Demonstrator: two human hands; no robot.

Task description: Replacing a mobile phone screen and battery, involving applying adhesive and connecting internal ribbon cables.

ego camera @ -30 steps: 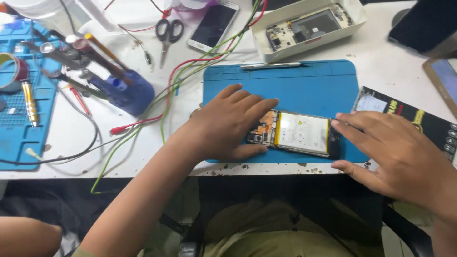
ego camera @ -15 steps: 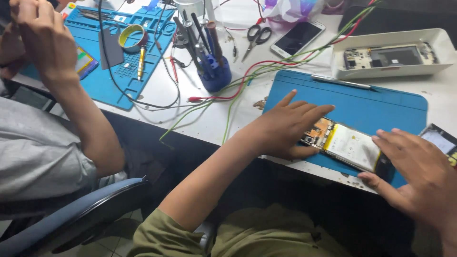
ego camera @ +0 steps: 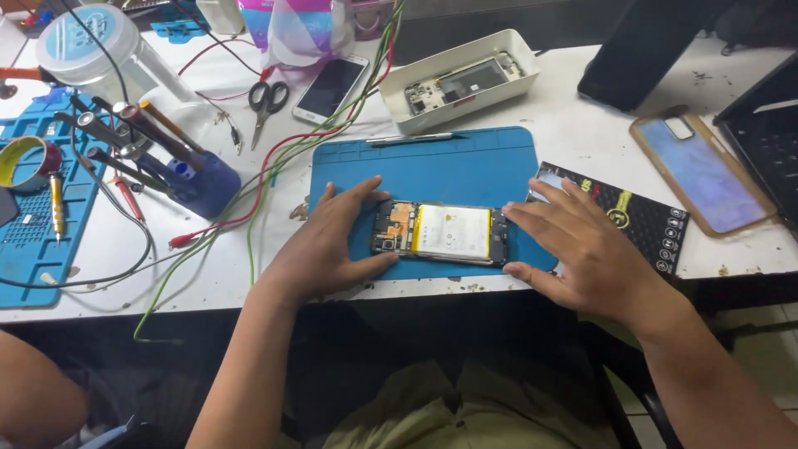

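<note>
At the far left lies a ribbed blue mat (ego camera: 33,241) with a tape roll (ego camera: 21,158) on it; beside it a blue holder (ego camera: 204,183) bristles with slim metal tools. Red and green wires (ego camera: 266,179) trail across the white table (ego camera: 582,137). The left hand (ego camera: 328,245) is spread, fingers and thumb pressed against the left end of the phone (ego camera: 440,233) — a flat rectangle, back off, orange flex and pale battery exposed. It rests on a smooth blue pad (ego camera: 432,170) near the table's front edge. The right hand (ego camera: 582,245), open too, braces the phone's right end. Behind sit scissors (ego camera: 266,100) and a white tray (ego camera: 461,79); a glossy black box (ego camera: 640,220) lies right.
</note>
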